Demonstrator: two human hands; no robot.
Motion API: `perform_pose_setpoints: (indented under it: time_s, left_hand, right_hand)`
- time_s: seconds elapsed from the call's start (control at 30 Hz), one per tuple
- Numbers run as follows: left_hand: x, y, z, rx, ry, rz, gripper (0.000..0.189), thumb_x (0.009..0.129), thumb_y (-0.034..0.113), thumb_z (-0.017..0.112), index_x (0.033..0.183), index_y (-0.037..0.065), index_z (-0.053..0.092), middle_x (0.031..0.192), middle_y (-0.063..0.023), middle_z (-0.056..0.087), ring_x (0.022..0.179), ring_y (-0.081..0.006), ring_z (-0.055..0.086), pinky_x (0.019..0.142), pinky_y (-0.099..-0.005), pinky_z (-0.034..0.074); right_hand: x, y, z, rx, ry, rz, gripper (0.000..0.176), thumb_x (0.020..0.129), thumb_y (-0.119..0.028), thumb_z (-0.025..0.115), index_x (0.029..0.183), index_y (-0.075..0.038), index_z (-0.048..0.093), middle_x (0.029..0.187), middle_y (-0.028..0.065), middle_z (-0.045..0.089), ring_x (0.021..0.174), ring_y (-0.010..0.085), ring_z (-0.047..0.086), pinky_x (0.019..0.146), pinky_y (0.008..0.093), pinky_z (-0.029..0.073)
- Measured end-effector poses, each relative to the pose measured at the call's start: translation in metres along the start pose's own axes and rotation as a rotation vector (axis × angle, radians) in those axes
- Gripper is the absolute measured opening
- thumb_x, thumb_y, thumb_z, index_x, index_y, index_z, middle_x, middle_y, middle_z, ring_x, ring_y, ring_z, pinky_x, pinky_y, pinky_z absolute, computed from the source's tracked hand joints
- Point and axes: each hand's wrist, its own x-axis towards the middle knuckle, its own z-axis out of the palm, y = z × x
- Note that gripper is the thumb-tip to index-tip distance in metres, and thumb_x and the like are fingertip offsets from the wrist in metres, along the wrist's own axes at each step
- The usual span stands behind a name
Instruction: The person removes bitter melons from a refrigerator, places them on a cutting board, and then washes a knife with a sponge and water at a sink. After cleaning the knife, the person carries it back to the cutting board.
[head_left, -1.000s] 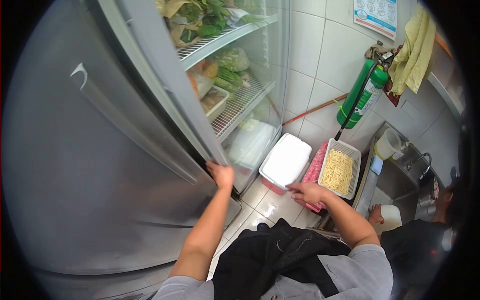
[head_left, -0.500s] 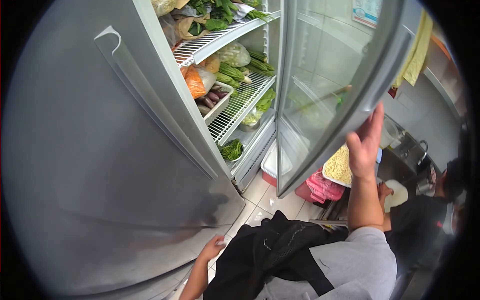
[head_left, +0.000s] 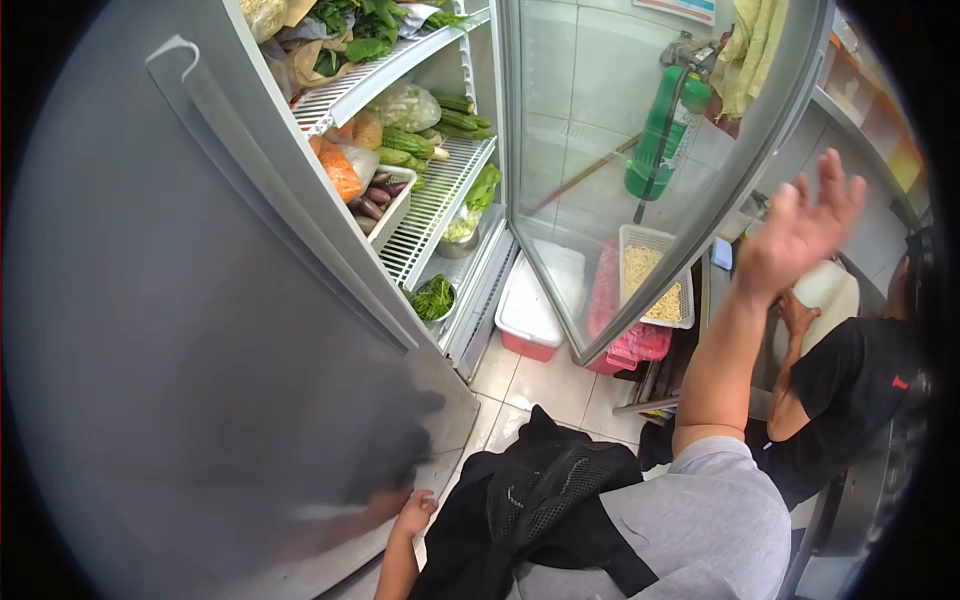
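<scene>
My right hand point(head_left: 800, 225) is raised with its fingers spread. It holds nothing and is just to the right of the outer edge of the glass door point(head_left: 560, 120), with a gap between them. Low at my side, my left hand point(head_left: 414, 512) is near the lower part of the steel door point(head_left: 230, 330), its fingers loosely bent and nothing visible in them. The glass door stands open. Behind it, the fridge shelves point(head_left: 440, 190) carry leafy greens point(head_left: 365, 30), purple eggplants point(head_left: 372, 203), bagged orange shreds point(head_left: 336, 170) and long green vegetables point(head_left: 403, 142).
A co-worker in a black shirt point(head_left: 850, 380) stands at the right by a sink, a hand on a pale round item point(head_left: 828, 295). Through the glass appear a green fire extinguisher point(head_left: 665, 140) and a basket of noodles point(head_left: 685, 310). A lidded red-and-white box point(head_left: 525, 335) sits on the floor.
My right hand has come off the glass door's edge and its fingers have spread. The door has swung wider open. The view has shifted to the right.
</scene>
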Motion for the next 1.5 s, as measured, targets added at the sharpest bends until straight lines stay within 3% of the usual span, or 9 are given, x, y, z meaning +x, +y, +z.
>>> perform_pose_setpoints:
  time_s: [0.17,0.47,0.5,0.57,0.7,0.8,0.9,1.03,1.5]
  left_hand:
    - [0.001,0.064,-0.007,0.133,-0.119,0.103,0.034,0.093,0.025,0.067,0.121,0.006,0.063,0.109,-0.0082,0.070,0.098,-0.0201,0.065,0.089,-0.0339,0.051]
    - [0.083,-0.051,0.061,0.120,0.040,0.441,0.041,0.094,0.026,0.068,0.130,0.007,0.057,0.121,-0.0136,0.069,0.113,-0.0243,0.064,0.098,-0.0374,0.048]
    - [0.064,-0.016,0.048,-0.084,-0.162,0.058,0.042,0.094,0.024,0.067,0.132,0.009,0.056,0.118,-0.0125,0.070,0.108,-0.0228,0.066,0.094,-0.0359,0.050]
    - [0.068,-0.017,0.053,-0.067,-0.144,0.087,0.044,0.093,0.026,0.066,0.133,0.010,0.056,0.115,-0.0129,0.070,0.103,-0.0228,0.067,0.090,-0.0349,0.051]
    - [0.070,0.045,0.041,-0.041,-0.133,-0.032,0.048,0.093,0.033,0.066,0.134,0.010,0.056,0.115,-0.0150,0.070,0.106,-0.0263,0.066,0.092,-0.0366,0.051]
    - [0.094,0.067,0.051,-0.143,-0.123,-0.013,0.051,0.092,0.035,0.068,0.135,0.011,0.055,0.123,-0.0152,0.068,0.112,-0.0285,0.065,0.094,-0.0378,0.050]
    - [0.109,0.139,0.051,-0.143,-0.116,0.010,0.048,0.093,0.030,0.068,0.136,0.012,0.054,0.126,-0.0145,0.066,0.108,-0.0271,0.068,0.089,-0.0372,0.053]
    - [0.124,0.219,0.042,-0.195,-0.063,0.003,0.047,0.094,0.028,0.067,0.135,0.011,0.054,0.127,-0.0136,0.066,0.102,-0.0260,0.070,0.087,-0.0372,0.054]
    - [0.120,0.238,0.033,-0.378,0.057,-0.105,0.043,0.095,0.022,0.068,0.133,0.006,0.055,0.124,-0.0118,0.065,0.110,-0.0227,0.063,0.095,-0.0349,0.050]
  right_hand:
    - [0.007,-0.125,0.028,0.662,-0.982,-0.198,0.014,0.088,-0.009,0.063,0.078,-0.001,0.067,0.088,0.0138,0.068,0.083,0.0281,0.067,0.077,0.0410,0.055]
    - [-0.018,-0.150,0.073,1.158,-0.918,-0.370,0.013,0.090,-0.003,0.060,0.097,0.001,0.069,0.096,0.0136,0.069,0.085,0.0246,0.067,0.080,0.0369,0.053]
    - [-0.018,-0.135,0.079,1.123,-0.876,-0.376,0.014,0.090,-0.003,0.059,0.099,0.001,0.069,0.097,0.0143,0.069,0.085,0.0248,0.067,0.081,0.0370,0.053]
    - [-0.024,-0.089,0.097,0.991,-0.734,-0.341,0.017,0.091,-0.001,0.057,0.102,0.003,0.069,0.098,0.0157,0.070,0.087,0.0253,0.067,0.082,0.0373,0.053]
    - [-0.090,0.026,0.200,0.980,-0.440,0.241,0.019,0.095,0.002,0.051,0.106,0.001,0.067,0.091,0.0111,0.068,0.083,0.0175,0.065,0.078,0.0287,0.053]
    - [-0.190,0.125,0.298,0.724,-0.816,0.926,0.020,0.094,-0.008,0.059,0.110,-0.001,0.067,0.086,0.0041,0.067,0.082,0.0120,0.064,0.075,0.0280,0.052]
    - [-0.298,0.175,0.379,0.499,-1.025,0.728,0.035,0.089,-0.007,0.065,0.124,-0.006,0.061,0.089,0.0052,0.062,0.077,0.0156,0.060,0.074,0.0305,0.051]
    - [-0.346,0.166,0.453,0.122,-1.321,0.254,0.057,0.083,-0.026,0.074,0.135,-0.017,0.053,0.131,0.0239,0.052,0.121,0.0416,0.053,0.104,0.0479,0.045]
    - [-0.355,0.148,0.488,-0.095,-1.489,0.366,0.084,0.078,-0.051,0.078,0.147,-0.021,0.040,0.138,0.0209,0.046,0.131,0.0419,0.043,0.106,0.0568,0.039]
